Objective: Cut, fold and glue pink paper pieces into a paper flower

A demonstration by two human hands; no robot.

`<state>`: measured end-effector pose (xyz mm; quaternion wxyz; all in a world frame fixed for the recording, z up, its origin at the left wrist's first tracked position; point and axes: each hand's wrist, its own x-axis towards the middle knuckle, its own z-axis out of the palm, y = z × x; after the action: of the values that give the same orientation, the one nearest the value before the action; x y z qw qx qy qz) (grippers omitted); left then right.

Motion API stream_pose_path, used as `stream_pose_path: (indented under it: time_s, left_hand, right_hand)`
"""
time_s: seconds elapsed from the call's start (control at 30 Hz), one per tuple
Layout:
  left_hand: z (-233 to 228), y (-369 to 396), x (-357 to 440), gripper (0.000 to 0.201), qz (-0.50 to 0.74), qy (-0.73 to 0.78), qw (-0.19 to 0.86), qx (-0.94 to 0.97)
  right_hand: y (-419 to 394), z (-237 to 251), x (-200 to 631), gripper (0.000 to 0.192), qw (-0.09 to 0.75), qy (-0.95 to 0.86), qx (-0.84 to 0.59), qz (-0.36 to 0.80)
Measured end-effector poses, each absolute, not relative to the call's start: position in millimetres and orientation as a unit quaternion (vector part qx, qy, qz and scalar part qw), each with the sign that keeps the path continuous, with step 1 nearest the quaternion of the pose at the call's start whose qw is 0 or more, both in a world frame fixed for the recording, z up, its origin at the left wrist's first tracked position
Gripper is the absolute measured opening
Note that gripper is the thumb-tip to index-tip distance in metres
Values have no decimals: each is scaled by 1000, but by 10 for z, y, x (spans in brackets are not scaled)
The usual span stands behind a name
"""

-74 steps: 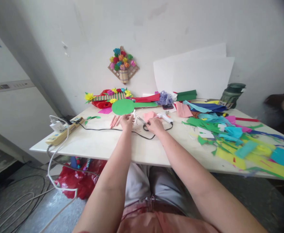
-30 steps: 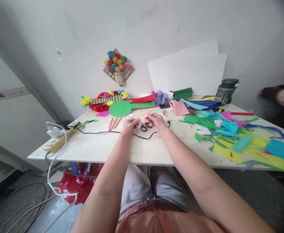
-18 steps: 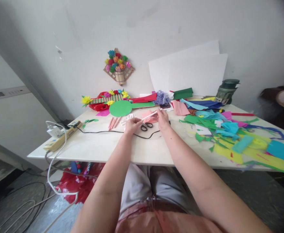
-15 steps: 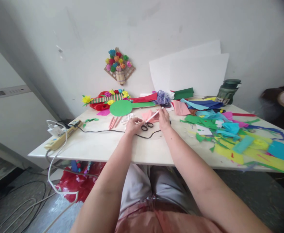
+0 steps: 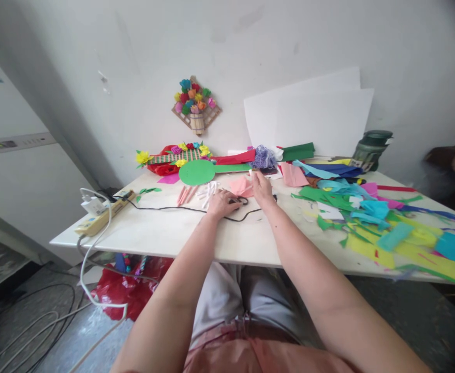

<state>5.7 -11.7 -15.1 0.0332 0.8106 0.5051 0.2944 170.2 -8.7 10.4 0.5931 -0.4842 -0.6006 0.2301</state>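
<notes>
My left hand (image 5: pixel 221 204) is low on the white table, its thumb and fingers closed round the near loop of the black-handled scissors (image 5: pixel 244 200). The blades are hidden. My right hand (image 5: pixel 262 188) pinches a thin white stick (image 5: pixel 251 173), of which only a short end shows above the fingers. Between the hands and a little behind them lies a piece of pink paper (image 5: pixel 240 187). Several white sticks (image 5: pixel 207 191) are just left of my left hand, and several pink sticks (image 5: pixel 187 195) lie farther left.
A black cable (image 5: pixel 169 208) runs across the table from a power strip (image 5: pixel 105 215). Behind are a green paper disc (image 5: pixel 196 172) and purple shredded strands (image 5: pixel 265 157). Coloured paper scraps (image 5: pixel 367 212) cover the right side, with a dark green bottle (image 5: pixel 372 150) behind them.
My left hand has let go of the white stick and moved down and right onto the scissors. The stick stays in my right hand, now mostly hidden. The view has shifted slightly.
</notes>
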Motion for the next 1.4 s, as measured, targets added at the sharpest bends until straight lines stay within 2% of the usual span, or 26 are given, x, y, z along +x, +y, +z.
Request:
stream_pose_path:
  time_s: [0.17,0.3,0.47,0.63,0.83,1.03,1.17,1.3,1.4]
  left_hand:
    - [-125,-173,108,45,266,511,6,817]
    - [-104,-197,121,37,261,516,13,816]
    - [-132,-157,63,30,259,534,14,804]
    - [-181,-111,10,31,264,564,3,782]
    - [-169,-122,11,27,280,584,14,762]
    - [-126,-101,6,19,329,591,66,733]
    - [-127,-53,-38,20,423,588,141,675]
    - [-134,2,-85,36,521,522,266,620]
    - [-140,38,-97,35,561,485,352,571]
  right_hand:
    - [-98,63,1645,30,455,-698,-548,72]
    - [-143,37,1606,33,349,-746,-566,-31]
    - [-200,34,1604,35,297,-765,-568,-66]
    - [-200,-13,1596,43,277,-757,-590,-55]
    - [-170,-37,1612,40,237,-773,-585,-68]
    - [-139,-29,1614,36,293,-773,-559,-67]
    - [-126,-37,1603,36,315,-793,-516,-69]
    - [-159,-27,1571,35,319,-821,-468,-70]
    - [-205,-14,1525,35,313,-839,-438,-74]
